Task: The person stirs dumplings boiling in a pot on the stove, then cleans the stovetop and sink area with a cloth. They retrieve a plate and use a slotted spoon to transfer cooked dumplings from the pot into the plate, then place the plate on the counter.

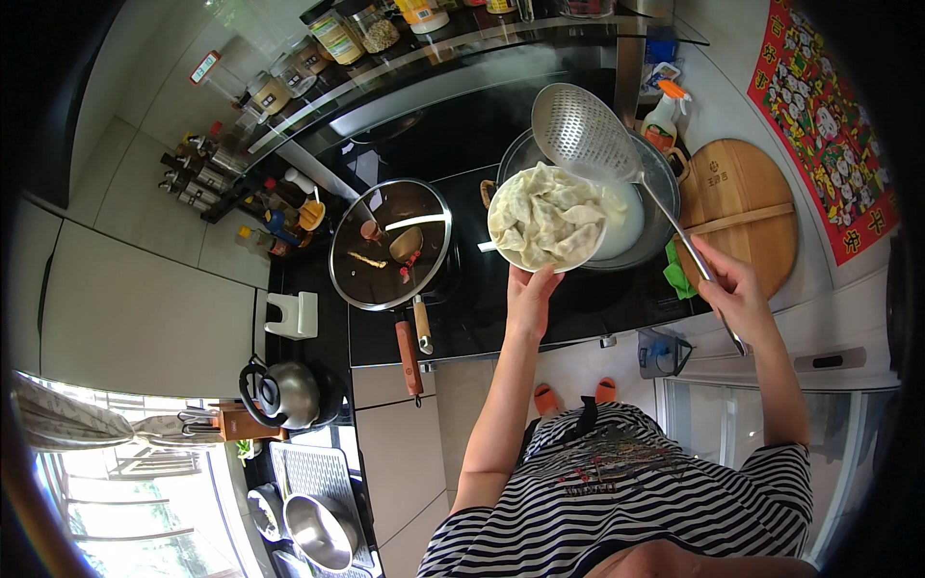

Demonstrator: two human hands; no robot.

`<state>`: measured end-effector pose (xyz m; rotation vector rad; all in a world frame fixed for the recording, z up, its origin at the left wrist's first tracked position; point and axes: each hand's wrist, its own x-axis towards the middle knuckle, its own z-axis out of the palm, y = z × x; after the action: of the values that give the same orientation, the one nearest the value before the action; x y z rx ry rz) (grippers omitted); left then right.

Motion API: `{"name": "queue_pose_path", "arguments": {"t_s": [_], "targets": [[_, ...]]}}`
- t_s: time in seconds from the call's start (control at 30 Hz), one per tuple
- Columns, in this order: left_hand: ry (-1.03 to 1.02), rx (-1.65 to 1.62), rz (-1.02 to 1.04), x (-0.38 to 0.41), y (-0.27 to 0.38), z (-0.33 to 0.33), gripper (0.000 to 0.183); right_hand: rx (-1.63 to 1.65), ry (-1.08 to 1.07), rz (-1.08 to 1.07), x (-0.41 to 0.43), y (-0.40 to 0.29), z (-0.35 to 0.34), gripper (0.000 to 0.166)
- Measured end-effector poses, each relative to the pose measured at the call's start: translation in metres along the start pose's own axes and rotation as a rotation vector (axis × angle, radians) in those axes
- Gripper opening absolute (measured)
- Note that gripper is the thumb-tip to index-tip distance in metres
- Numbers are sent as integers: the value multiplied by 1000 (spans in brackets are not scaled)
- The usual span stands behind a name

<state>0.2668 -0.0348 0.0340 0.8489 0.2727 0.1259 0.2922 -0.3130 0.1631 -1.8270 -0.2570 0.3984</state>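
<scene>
My left hand (531,300) holds up a white bowl (538,268) heaped with cooked dumplings (549,217). Behind and partly under it is a wide wok (654,209) with cloudy, whitish liquid (629,227); a few pale dumplings show beside the bowl's right side. In my right hand (733,296) is the long metal handle of a perforated skimmer (585,134). Its scoop hangs above the wok's far side, just beyond the bowl, and holds no food that I can see. The bowl hides part of the wok.
Left of the wok stands a glass-lidded pan (390,246) with its handle towards me. A round wooden lid (744,217), a green cloth (678,274) and a spray bottle (659,123) are at the right. Jars (336,36) line the shelf behind; a kettle (289,394) stands at the left.
</scene>
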Motion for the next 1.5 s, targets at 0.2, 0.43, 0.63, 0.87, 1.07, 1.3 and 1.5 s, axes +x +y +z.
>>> {"name": "queue_pose_path", "arguments": {"t_s": [0.2, 0.43, 0.63, 0.87, 1.07, 1.3, 1.5], "targets": [[37, 19, 15, -10, 5, -13, 52, -43, 83, -4, 22, 31, -10, 53], [157, 53, 69, -39, 21, -29, 40, -503, 178, 20, 55, 60, -18, 47], [188, 48, 94, -61, 38, -41, 48, -368, 56, 63, 82, 102, -33, 49], [195, 25, 143, -82, 47, -52, 49, 104, -287, 349, 105, 103, -32, 55], [222, 46, 136, -95, 54, -54, 51, 445, -313, 453, 100, 96, -8, 53], [200, 78, 126, -93, 54, -63, 48, 264, -176, 313, 77, 82, -8, 52], [180, 89, 87, -85, 48, -64, 44, 225, -116, 279, 47, 55, -15, 55]]}}
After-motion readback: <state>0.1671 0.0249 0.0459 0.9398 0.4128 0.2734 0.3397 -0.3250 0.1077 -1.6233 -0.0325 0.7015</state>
